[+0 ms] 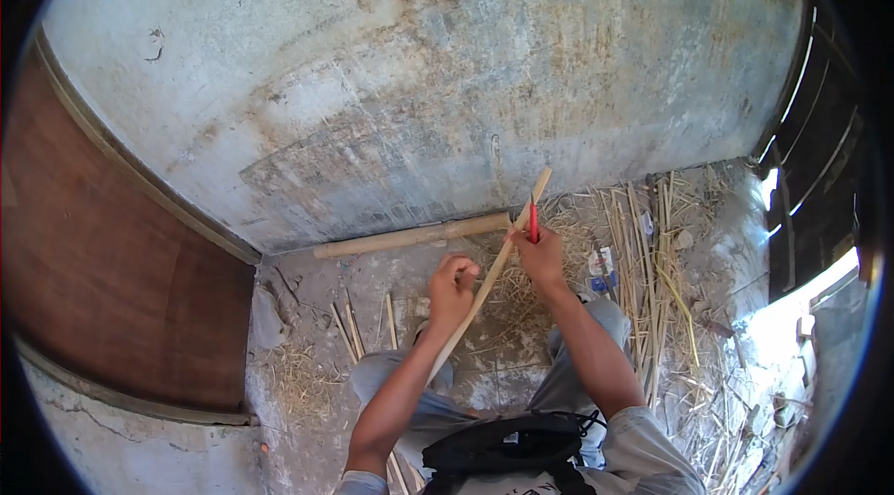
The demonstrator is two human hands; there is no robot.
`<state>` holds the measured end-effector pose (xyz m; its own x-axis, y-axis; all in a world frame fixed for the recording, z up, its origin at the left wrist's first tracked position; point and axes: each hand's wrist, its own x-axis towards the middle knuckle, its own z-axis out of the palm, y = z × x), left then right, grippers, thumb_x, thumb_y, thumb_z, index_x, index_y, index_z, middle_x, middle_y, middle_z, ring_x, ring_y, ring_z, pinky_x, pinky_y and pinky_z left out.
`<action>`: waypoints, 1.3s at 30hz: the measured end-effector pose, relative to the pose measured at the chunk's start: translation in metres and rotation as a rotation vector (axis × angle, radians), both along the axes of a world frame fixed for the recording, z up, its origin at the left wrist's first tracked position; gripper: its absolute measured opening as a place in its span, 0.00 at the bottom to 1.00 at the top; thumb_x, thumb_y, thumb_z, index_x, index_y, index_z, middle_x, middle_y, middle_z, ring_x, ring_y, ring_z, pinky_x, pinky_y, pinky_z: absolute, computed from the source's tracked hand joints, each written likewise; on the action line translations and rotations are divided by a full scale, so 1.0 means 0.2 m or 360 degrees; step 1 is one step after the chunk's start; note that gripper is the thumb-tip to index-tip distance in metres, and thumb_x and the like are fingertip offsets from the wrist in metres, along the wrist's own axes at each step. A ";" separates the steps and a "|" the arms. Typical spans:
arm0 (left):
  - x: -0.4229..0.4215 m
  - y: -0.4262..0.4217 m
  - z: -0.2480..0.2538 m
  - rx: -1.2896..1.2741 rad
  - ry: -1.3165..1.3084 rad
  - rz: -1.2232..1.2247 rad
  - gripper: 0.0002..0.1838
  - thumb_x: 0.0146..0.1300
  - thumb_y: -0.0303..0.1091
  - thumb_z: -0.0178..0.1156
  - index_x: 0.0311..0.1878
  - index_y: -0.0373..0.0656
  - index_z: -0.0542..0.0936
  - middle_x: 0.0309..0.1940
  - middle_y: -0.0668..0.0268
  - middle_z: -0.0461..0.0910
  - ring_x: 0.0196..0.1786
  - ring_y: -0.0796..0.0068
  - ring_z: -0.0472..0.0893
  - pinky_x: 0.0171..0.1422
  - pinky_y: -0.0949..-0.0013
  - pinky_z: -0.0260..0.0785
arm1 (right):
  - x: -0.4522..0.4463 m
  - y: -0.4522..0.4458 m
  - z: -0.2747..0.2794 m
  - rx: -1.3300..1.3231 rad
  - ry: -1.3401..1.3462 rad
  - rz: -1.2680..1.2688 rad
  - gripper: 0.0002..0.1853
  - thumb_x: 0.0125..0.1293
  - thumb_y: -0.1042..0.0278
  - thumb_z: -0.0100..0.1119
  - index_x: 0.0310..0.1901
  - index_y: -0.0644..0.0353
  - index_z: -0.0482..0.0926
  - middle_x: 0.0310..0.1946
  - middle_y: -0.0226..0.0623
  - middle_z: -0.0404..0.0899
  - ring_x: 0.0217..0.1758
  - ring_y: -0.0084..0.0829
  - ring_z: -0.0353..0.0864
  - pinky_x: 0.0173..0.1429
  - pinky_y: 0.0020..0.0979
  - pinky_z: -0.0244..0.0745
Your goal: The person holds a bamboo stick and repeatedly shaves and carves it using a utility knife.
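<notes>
1. Hands, two, both mine. Right hand [542, 257]: closed around a red handle, fingertips against a wooden strip. Left hand [452, 292]: fingers loosely curled, a gap between them and the thumb; I cannot tell whether it touches the strip.
2. Strip [496, 273], one, pale, long and narrow. Located in front of me, above the floor, between my two hands, its lower part passing behind my left forearm.
3. Red handle [534, 223], one, standing nearly upright in my right hand, just beside the strip; tool type unclear.
4. Pole [410, 239], one, pale and round, lying on the floor along the foot of the wall [372, 76].
5. Sticks [354, 331], at least three, on the floor beyond my left knee.
6. Loose strips [655, 281], one bundle, overlapping too much for a count, on the floor to my right.
7. Shavings [523, 285], scattered on the floor, uncountable.
8. Packet [602, 264], one, white and blue, near my right knee; print too small to read.
9. Door [130, 244], one, brown, at my left.
10. Black bag [503, 444], one, at my waist.
11. Strip's direction: upper end towards the wall, away from me and slightly right; long axis slanting from my left knee up to the right.
</notes>
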<state>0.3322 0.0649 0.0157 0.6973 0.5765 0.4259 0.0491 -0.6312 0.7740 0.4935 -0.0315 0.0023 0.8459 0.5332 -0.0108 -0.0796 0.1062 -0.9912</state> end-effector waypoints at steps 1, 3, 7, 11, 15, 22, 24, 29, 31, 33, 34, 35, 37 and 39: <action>-0.02 0.06 -0.04 -0.0064 0.0104 -0.0008 0.07 0.68 0.29 0.59 0.41 0.34 0.80 0.38 0.60 0.79 0.40 0.71 0.81 0.41 0.68 0.73 | -0.01 0.00 0.01 0.0007 0.0017 -0.0014 0.09 0.64 0.70 0.65 0.35 0.70 0.83 0.26 0.32 0.84 0.29 0.16 0.77 0.34 0.24 0.70; -0.08 0.19 -0.18 -0.0252 0.0369 -0.0023 0.13 0.72 0.36 0.55 0.46 0.34 0.78 0.38 0.59 0.80 0.40 0.71 0.81 0.40 0.68 0.73 | -0.01 0.00 0.02 0.0013 0.0030 -0.0025 0.09 0.65 0.71 0.65 0.35 0.70 0.83 0.26 0.33 0.84 0.29 0.17 0.78 0.34 0.24 0.71; -0.14 0.16 -0.23 -0.0616 0.0765 0.0065 0.27 0.77 0.51 0.43 0.59 0.33 0.71 0.39 0.52 0.81 0.38 0.68 0.82 0.40 0.65 0.73 | -0.01 0.00 0.01 0.0020 0.0041 -0.0020 0.09 0.65 0.71 0.64 0.37 0.70 0.83 0.27 0.33 0.85 0.29 0.18 0.79 0.36 0.24 0.72; -0.14 0.02 -0.04 -0.1530 0.0711 -0.0186 0.33 0.78 0.57 0.35 0.69 0.36 0.59 0.39 0.59 0.82 0.34 0.70 0.83 0.33 0.67 0.73 | -0.02 0.04 -0.04 0.0096 -0.0028 -0.0051 0.10 0.64 0.68 0.65 0.37 0.69 0.83 0.27 0.34 0.85 0.29 0.18 0.79 0.36 0.25 0.72; -0.16 -0.03 0.03 -0.1794 0.0637 -0.0613 0.28 0.78 0.54 0.38 0.64 0.38 0.67 0.28 0.69 0.73 0.22 0.80 0.69 0.25 0.72 0.64 | -0.02 0.00 0.01 -0.0231 -0.0126 0.0015 0.12 0.64 0.64 0.65 0.38 0.68 0.83 0.27 0.35 0.85 0.29 0.17 0.79 0.35 0.26 0.72; -0.31 0.01 0.08 -0.2077 0.0505 -0.0374 0.20 0.79 0.49 0.42 0.50 0.42 0.72 0.21 0.75 0.61 0.18 0.86 0.57 0.20 0.77 0.52 | -0.12 -0.07 0.12 -0.0491 -0.0793 0.0186 0.19 0.71 0.51 0.55 0.45 0.61 0.82 0.28 0.46 0.84 0.31 0.43 0.84 0.39 0.40 0.77; -0.34 0.05 0.07 -0.2154 0.0437 -0.0364 0.19 0.79 0.48 0.41 0.50 0.42 0.72 0.21 0.75 0.60 0.18 0.86 0.57 0.19 0.77 0.51 | -0.17 -0.07 0.16 -0.0518 -0.0962 0.0141 0.19 0.72 0.50 0.52 0.47 0.60 0.81 0.29 0.48 0.83 0.33 0.51 0.85 0.41 0.45 0.78; -0.37 0.07 0.05 -0.2272 0.0357 -0.0357 0.18 0.79 0.48 0.42 0.49 0.42 0.72 0.21 0.76 0.59 0.18 0.86 0.56 0.19 0.78 0.50 | -0.23 -0.05 0.09 -0.0519 -0.1239 0.0476 0.16 0.71 0.55 0.56 0.50 0.58 0.76 0.29 0.49 0.83 0.34 0.53 0.84 0.36 0.48 0.78; -0.37 0.06 0.04 -0.2210 0.0358 -0.0383 0.19 0.79 0.49 0.42 0.49 0.42 0.72 0.21 0.76 0.58 0.18 0.86 0.55 0.19 0.78 0.49 | -0.26 -0.06 0.12 -0.0493 -0.1269 0.0517 0.15 0.71 0.55 0.57 0.49 0.58 0.76 0.29 0.49 0.83 0.33 0.53 0.84 0.35 0.47 0.78; -0.36 0.06 0.04 -0.2160 0.0375 -0.0354 0.19 0.79 0.49 0.42 0.49 0.42 0.72 0.21 0.77 0.58 0.18 0.87 0.55 0.19 0.78 0.49 | -0.27 -0.05 0.13 -0.0467 -0.1304 0.0556 0.14 0.70 0.56 0.58 0.48 0.58 0.75 0.29 0.49 0.83 0.32 0.53 0.84 0.33 0.47 0.78; -0.35 0.06 0.03 -0.2103 0.0392 -0.0327 0.19 0.79 0.50 0.42 0.49 0.42 0.72 0.21 0.77 0.58 0.17 0.87 0.55 0.19 0.79 0.48 | -0.27 -0.06 0.12 -0.0489 -0.1339 0.0575 0.15 0.71 0.55 0.57 0.48 0.57 0.75 0.27 0.49 0.83 0.31 0.53 0.84 0.33 0.47 0.78; -0.35 0.05 0.03 -0.2106 0.0389 -0.0327 0.19 0.79 0.50 0.42 0.49 0.42 0.72 0.21 0.77 0.58 0.17 0.87 0.55 0.19 0.79 0.48 | -0.27 -0.05 0.11 -0.0510 -0.1374 0.0592 0.15 0.71 0.54 0.56 0.48 0.57 0.75 0.26 0.50 0.82 0.30 0.53 0.84 0.33 0.48 0.78; -0.34 0.04 0.03 -0.2006 0.0449 -0.0281 0.20 0.79 0.50 0.43 0.49 0.42 0.72 0.21 0.76 0.58 0.18 0.86 0.55 0.19 0.77 0.49 | -0.26 -0.06 0.08 -0.0607 -0.1466 0.0606 0.15 0.71 0.54 0.55 0.47 0.58 0.75 0.24 0.50 0.81 0.29 0.53 0.83 0.32 0.48 0.78; -0.34 0.02 0.04 -0.1990 0.0484 -0.0287 0.19 0.79 0.49 0.42 0.49 0.42 0.73 0.20 0.77 0.58 0.18 0.86 0.55 0.19 0.77 0.49 | -0.26 -0.07 0.07 -0.0708 -0.1557 0.0619 0.15 0.71 0.53 0.54 0.46 0.58 0.74 0.23 0.51 0.80 0.27 0.53 0.83 0.32 0.49 0.77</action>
